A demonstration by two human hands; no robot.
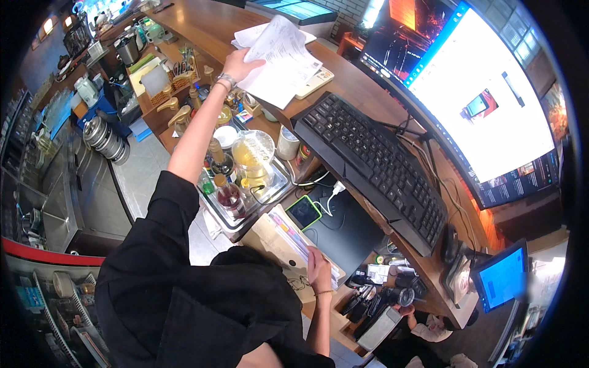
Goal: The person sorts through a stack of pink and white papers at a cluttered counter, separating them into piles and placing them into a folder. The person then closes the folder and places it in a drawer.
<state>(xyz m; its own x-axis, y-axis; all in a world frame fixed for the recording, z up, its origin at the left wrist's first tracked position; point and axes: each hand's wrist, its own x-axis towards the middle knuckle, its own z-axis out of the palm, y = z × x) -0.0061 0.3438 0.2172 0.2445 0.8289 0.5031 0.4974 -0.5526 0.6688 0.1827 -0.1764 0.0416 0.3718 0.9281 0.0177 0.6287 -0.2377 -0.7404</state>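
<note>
My left hand (241, 66), with a watch at its wrist, pinches loose printed sheets (280, 64) near their left edge, above the wooden counter top. The sheets bend and bear print and handwriting. Closer to my body, my right hand (318, 269) grips the edge of an open tan file folder (267, 239). Papers with coloured index tabs (290, 230) stand inside it. A phone-like device with a green rim (303, 212) lies just beyond the folder, beside a white charger plug (338, 187).
A black keyboard (372, 165) and a monitor (487, 101) stand on the counter. Left of the folder, a metal tray (251, 207) holds bottles and a clear jug (253, 156). At lower right, another person's hand (405, 310) is near a drawer of gear (363, 299).
</note>
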